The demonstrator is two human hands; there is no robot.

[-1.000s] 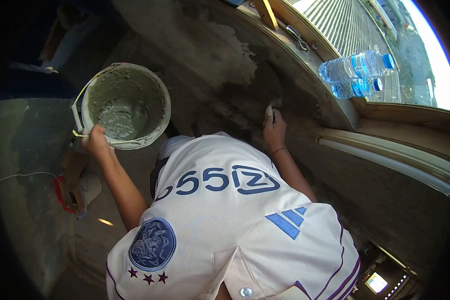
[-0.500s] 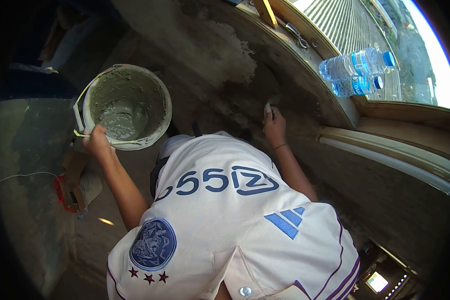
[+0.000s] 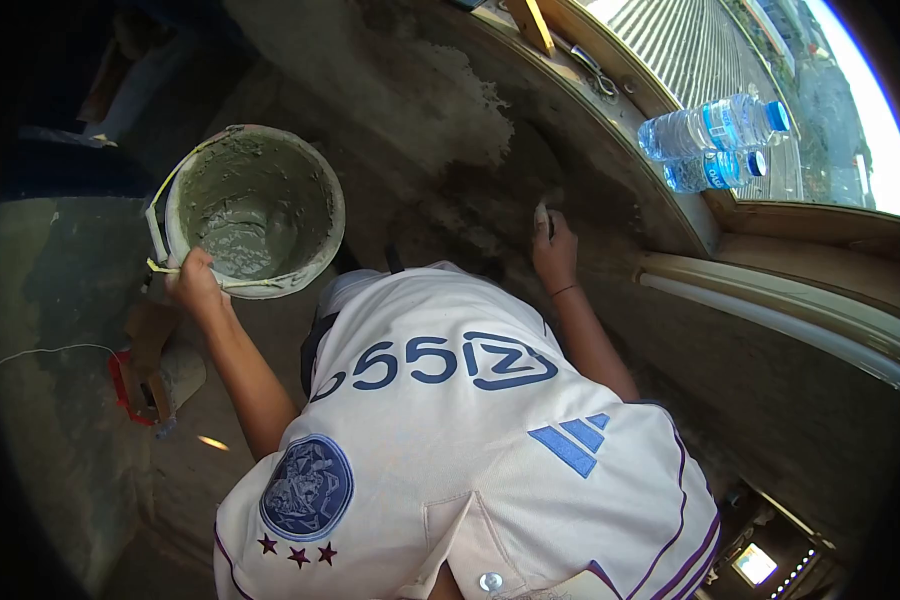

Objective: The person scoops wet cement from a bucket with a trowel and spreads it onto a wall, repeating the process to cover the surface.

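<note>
While the left hand (image 3: 195,282) grips the near rim of a round bucket (image 3: 322,190), its fingers are closed on the edge. The bucket has wet grey cement inside and sits on the dusty floor, left of the white shirt (image 3: 470,440). Further right, the right hand (image 3: 555,250) is closed around a small tool (image 3: 541,214), pressed against the dark, damp wall (image 3: 440,100). Up on the window ledge (image 3: 670,190), far right, lie two water bottles (image 3: 715,130).

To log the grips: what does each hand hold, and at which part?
Left hand grips the bucket at its near rim. Right hand holds a small pale tool against the wall; which part cannot be told.
</note>
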